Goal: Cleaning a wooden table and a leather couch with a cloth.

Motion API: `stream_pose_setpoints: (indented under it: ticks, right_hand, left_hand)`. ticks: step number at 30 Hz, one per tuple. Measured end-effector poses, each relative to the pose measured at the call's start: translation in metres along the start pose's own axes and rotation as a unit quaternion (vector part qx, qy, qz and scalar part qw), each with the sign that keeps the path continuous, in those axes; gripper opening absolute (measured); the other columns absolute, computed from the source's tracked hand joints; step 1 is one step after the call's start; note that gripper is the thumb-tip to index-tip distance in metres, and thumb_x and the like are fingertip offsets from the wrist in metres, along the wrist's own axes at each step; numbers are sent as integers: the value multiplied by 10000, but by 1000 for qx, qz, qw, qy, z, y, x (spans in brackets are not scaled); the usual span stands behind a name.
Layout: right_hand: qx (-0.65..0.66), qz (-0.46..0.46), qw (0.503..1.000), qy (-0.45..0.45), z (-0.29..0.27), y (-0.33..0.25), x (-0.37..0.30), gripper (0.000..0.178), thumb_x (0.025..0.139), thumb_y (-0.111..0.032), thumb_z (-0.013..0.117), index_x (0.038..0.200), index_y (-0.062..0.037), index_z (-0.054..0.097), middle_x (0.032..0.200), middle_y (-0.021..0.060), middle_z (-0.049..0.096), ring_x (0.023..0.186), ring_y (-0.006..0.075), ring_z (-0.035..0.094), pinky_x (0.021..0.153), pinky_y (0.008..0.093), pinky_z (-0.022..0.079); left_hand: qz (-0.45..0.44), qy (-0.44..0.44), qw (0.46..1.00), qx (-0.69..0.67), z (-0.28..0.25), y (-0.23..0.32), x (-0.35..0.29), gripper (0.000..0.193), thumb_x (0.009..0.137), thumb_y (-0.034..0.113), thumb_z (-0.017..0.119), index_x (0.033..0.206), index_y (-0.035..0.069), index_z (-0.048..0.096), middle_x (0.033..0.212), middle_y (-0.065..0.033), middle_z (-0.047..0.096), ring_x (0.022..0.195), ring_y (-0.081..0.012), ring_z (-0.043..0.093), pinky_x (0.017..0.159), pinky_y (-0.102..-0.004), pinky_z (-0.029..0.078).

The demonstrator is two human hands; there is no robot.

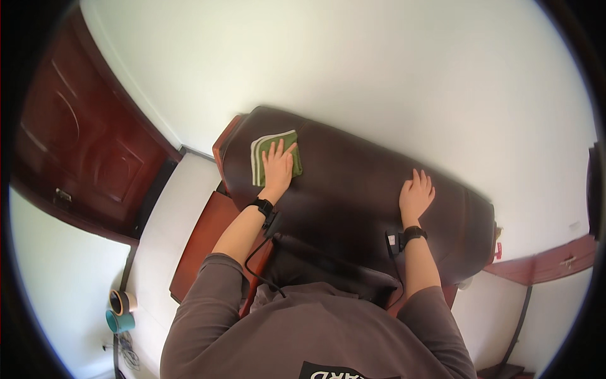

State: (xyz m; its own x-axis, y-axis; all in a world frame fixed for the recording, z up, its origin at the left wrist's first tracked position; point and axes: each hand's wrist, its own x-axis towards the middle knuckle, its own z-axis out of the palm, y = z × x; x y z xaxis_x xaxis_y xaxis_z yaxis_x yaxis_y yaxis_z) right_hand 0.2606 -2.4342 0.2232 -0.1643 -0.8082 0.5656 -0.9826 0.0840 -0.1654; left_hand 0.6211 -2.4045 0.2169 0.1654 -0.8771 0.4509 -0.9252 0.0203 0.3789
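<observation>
A folded green cloth with white stripes along its edge point(257, 165) lies on the dark brown leather backrest of a seat point(347, 164), towards its left end. My left hand point(278, 167) presses flat on this cloth, fingers spread. Farther right, my right hand point(416, 196) rests on the bare leather near the backrest's wall-side edge, with its fingers stretched out and nothing in them. Each wrist wears a black strap with a small device and a cable.
The backrest stands close to a white wall point(410, 76). A reddish wooden armrest point(202, 243) runs along the seat's left side. A dark red door point(82, 126) is at the far left. Two round pots, one teal point(120, 322), stand on the pale floor beside a coil of cable.
</observation>
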Motion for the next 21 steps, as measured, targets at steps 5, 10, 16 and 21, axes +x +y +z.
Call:
stream_pose_setpoints:
  ticks: [5, 10, 16, 21]
  right_hand:
    - [19, -1, 1000, -2, 0, -2, 1, 347, 841, -202, 439, 1143, -125, 591, 1277, 83, 503, 1225, 259, 406, 1026, 461, 263]
    - [23, -4, 1000, 1, 0, -6, 0, 347, 837, -199, 445, 1144, -118, 588, 1274, 86, 505, 1223, 264, 407, 1026, 465, 261]
    - [18, -7, 1000, -4, 5, 0, -5, 348, 838, -228, 459, 1149, -137, 588, 1289, 80, 492, 1226, 268, 404, 1024, 462, 260]
    - [65, 5, 997, -51, 7, 18, 10, 336, 848, -272, 464, 1126, -145, 604, 1222, 89, 543, 1153, 277, 477, 974, 448, 335]
  left_hand:
    - [77, -22, 995, 67, 15, 52, 15, 378, 948, 278, 313, 1289, 220, 467, 1373, -169, 354, 1275, -357, 295, 1048, -542, 159]
    - [136, -2, 986, 99, 31, 103, 2, 394, 889, 279, 436, 1276, 218, 477, 1342, -192, 383, 1243, -380, 334, 1023, -540, 210]
    - [209, -13, 978, 6, 27, 129, -21, 451, 867, 314, 476, 1298, 188, 438, 1324, -158, 402, 1219, -356, 364, 1000, -547, 242]
    - [164, 52, 985, -3, -9, 83, 2, 363, 803, 203, 512, 1147, 90, 517, 1164, -100, 509, 1079, -256, 476, 892, -458, 363]
